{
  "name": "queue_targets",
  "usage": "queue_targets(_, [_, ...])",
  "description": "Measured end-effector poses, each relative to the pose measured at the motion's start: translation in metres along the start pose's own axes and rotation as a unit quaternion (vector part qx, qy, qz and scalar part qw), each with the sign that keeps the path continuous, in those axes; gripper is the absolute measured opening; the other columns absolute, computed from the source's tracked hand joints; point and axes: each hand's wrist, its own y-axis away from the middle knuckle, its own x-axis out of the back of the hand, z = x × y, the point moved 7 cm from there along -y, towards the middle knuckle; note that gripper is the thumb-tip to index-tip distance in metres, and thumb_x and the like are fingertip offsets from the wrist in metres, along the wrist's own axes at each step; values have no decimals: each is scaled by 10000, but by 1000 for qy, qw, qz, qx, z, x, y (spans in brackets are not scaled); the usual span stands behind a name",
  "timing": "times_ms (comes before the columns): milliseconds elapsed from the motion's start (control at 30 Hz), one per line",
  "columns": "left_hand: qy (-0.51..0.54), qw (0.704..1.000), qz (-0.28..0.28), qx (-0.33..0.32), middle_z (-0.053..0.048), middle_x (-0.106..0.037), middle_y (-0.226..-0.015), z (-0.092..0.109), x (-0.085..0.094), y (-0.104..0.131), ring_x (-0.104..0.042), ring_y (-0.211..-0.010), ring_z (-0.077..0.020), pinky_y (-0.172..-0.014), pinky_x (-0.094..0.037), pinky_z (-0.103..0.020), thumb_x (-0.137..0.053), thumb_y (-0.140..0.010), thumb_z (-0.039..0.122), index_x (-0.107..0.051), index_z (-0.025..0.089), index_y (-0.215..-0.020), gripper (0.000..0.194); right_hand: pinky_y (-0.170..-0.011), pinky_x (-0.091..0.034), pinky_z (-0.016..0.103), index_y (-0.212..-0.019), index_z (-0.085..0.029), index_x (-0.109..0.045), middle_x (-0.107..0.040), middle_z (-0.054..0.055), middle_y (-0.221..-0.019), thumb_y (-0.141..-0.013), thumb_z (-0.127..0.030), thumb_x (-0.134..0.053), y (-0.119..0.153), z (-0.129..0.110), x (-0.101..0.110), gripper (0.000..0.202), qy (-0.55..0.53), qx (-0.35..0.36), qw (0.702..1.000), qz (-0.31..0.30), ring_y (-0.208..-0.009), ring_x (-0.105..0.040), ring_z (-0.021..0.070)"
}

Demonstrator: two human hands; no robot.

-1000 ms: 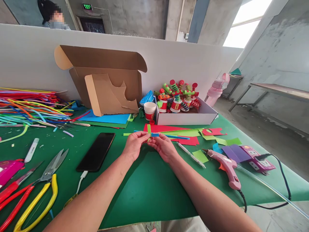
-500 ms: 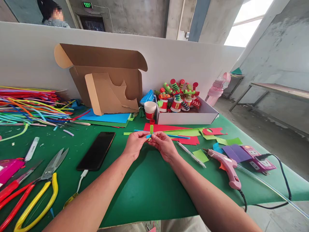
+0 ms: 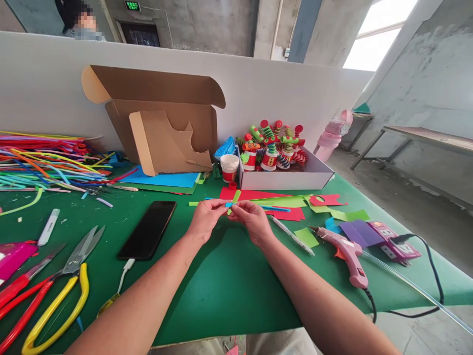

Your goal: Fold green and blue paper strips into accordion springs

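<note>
My left hand (image 3: 206, 218) and my right hand (image 3: 252, 219) meet above the green table, fingertips pinched together. Between them is a small piece of blue and green paper strips (image 3: 229, 204), the green one sticking up and leaning right. Both hands grip this piece. Behind it lie a red paper sheet (image 3: 251, 194), long green strips (image 3: 284, 202) and thin blue strips. A white pen (image 3: 293, 235) and a green paper square (image 3: 306, 237) lie to the right of my right hand.
A black phone (image 3: 148, 230), scissors (image 3: 79, 256) and colourful pipe cleaners (image 3: 51, 165) lie left. Right are a pink glue gun (image 3: 345, 251) and its cord. Behind stand paper cups (image 3: 229, 167), a white box (image 3: 286, 181) of figures and a cardboard box (image 3: 177, 138). A person (image 3: 86, 22) is beyond the partition.
The green strip between my fingers has tipped from upright towards the right, and the blue part has turned to lie flatter. Both hands have stayed nearly in place.
</note>
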Motion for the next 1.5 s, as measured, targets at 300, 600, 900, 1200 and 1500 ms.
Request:
queue_targets(300, [23, 1000, 19, -4, -37, -690, -696, -2, 1, 1, -579, -673, -153, -726, -470, -320, -837, -508, 406, -723, 157, -712, 341, -717, -545, 300, -683, -168, -670, -665, -13, -624, -519, -398, -859, 1, 1, -1, 339, -5, 7, 1000, 10, -604, -628, 124])
queue_targets(600, [-115, 992, 25, -49, -47, -703, -704, 6, 5, -2, -595, -699, -179, -702, -451, -316, -776, -562, 372, -746, 176, -691, 237, -703, -564, 276, -638, -146, -681, -666, 9, -606, -506, -395, -886, -1, 7, -1, 348, -22, -57, 998, -28, -599, -648, 123])
queue_targets(900, [5, 1000, 23, -11, -29, -670, -757, 0, 1, 0, -589, -721, -153, -689, -450, -291, -810, -555, 386, -671, 161, -755, 331, -767, -558, 278, -632, -153, -672, -686, 5, -675, -517, -312, -893, -4, 10, 1, 295, -105, -30, 994, 6, -663, -669, 129])
queue_targets(1200, [7, 1000, 7, 16, -46, -695, -812, -7, -3, 3, -590, -770, -157, -691, -425, -278, -826, -566, 396, -694, 161, -799, 355, -765, -548, 294, -669, -171, -659, -697, -4, -700, -502, -333, -882, -2, 8, 2, 322, -108, 0, 993, 39, -695, -673, 141])
queue_targets(1500, [-5, 999, 48, 14, -27, -663, -668, -5, 3, 1, -558, -652, -140, -672, -435, -295, -836, -482, 385, -695, 153, -688, 340, -670, -550, 271, -706, -192, -606, -696, -17, -667, -507, -306, -871, 2, 4, -1, 351, -63, 2, 998, 30, -614, -661, 131])
